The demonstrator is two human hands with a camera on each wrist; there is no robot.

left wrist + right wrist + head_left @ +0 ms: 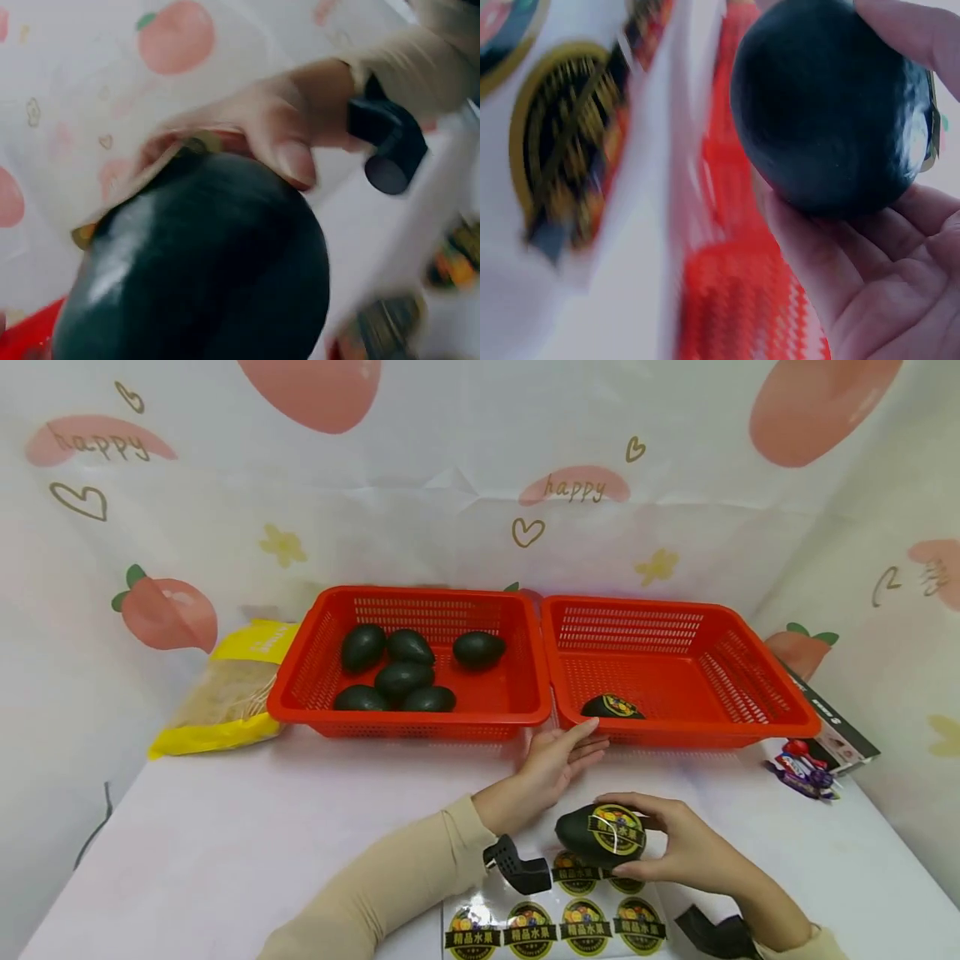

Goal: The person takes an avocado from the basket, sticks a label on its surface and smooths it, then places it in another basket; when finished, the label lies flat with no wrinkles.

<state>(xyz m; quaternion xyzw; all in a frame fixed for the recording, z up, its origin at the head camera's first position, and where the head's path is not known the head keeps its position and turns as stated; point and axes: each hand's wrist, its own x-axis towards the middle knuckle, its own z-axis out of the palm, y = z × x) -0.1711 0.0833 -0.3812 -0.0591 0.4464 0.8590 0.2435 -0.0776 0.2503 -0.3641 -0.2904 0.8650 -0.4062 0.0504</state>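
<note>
My right hand grips a dark green avocado just above the table, a round gold and black sticker on its upper side. The right wrist view shows that avocado cupped against my fingers. In the left wrist view the avocado fills the frame under a thumb. My left hand is open, fingers straight, touching the table at the front of the right red basket. A sheet of the same stickers lies under my hands.
The left red basket holds several plain avocados. One stickered avocado lies in the right basket. A yellow bag lies at the far left. A dark box and small wrapped items sit at the right.
</note>
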